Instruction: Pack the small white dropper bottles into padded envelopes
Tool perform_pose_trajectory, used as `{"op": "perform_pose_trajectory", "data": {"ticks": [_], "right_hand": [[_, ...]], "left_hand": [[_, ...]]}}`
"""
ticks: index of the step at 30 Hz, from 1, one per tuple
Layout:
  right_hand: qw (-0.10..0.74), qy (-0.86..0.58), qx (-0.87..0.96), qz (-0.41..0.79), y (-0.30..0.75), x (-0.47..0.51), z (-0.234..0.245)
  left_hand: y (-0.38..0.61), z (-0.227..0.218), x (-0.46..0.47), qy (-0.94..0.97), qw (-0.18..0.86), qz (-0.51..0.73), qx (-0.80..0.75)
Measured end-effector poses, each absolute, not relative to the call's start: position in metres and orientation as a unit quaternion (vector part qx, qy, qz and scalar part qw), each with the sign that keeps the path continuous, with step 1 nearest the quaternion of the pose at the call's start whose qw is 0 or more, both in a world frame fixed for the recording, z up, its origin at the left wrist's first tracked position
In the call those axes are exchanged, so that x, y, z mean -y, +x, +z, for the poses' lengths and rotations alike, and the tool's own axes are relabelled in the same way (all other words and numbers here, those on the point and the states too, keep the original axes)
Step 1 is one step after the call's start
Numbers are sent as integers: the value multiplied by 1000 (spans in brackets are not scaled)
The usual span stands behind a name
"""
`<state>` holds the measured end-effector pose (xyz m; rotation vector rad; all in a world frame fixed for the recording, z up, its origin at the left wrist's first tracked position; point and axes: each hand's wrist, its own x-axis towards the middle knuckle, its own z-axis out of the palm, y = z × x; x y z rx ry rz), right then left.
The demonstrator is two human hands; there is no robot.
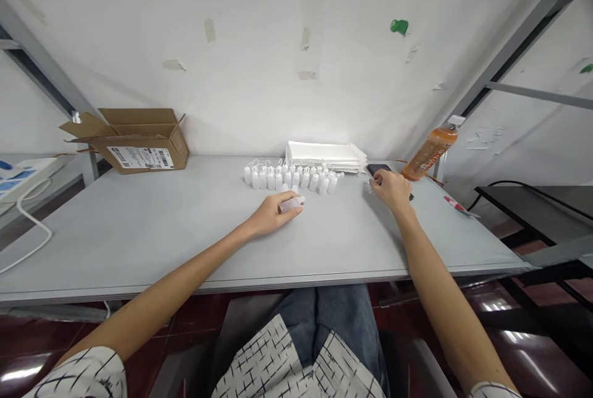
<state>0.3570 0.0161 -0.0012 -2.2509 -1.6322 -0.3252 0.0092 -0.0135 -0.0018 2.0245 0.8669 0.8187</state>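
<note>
My left hand [273, 214] is closed around a small white plastic bottle [291, 204], which lies tilted with its top to the right. Just beyond it stand several small white bottles [287, 179] grouped in rows, with thin loops at their caps. My right hand [393, 189] is farther right, its fingers bent down and drawn together at the tabletop. Something small and clear shows by its fingertips, too hidden to name. Behind and partly under that hand lies a dark flat object [378, 168], like a phone.
A stack of white trays [324, 154] sits against the wall behind the bottles. An open cardboard box [148, 149] stands at the back left. At the right, an orange drink bottle [430, 154] leans beside the frame post. A red and white packet [458, 205] lies near the right edge.
</note>
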Motion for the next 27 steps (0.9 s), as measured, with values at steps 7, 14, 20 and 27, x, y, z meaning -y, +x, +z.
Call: {"op": "perform_pose_trajectory", "data": {"ticks": [7, 14, 20, 27], "right_hand": [[128, -817, 557, -73, 351, -15, -1], [158, -836, 520, -75, 351, -15, -2], [111, -830, 541, -79, 343, -15, -4], [109, -834, 533, -89, 343, -13, -6]], "left_hand": [[9, 1, 13, 767, 461, 301, -331], [9, 3, 15, 744, 526, 271, -312], [9, 2, 16, 725, 547, 282, -308], [8, 2, 15, 741, 525, 277, -314]]}}
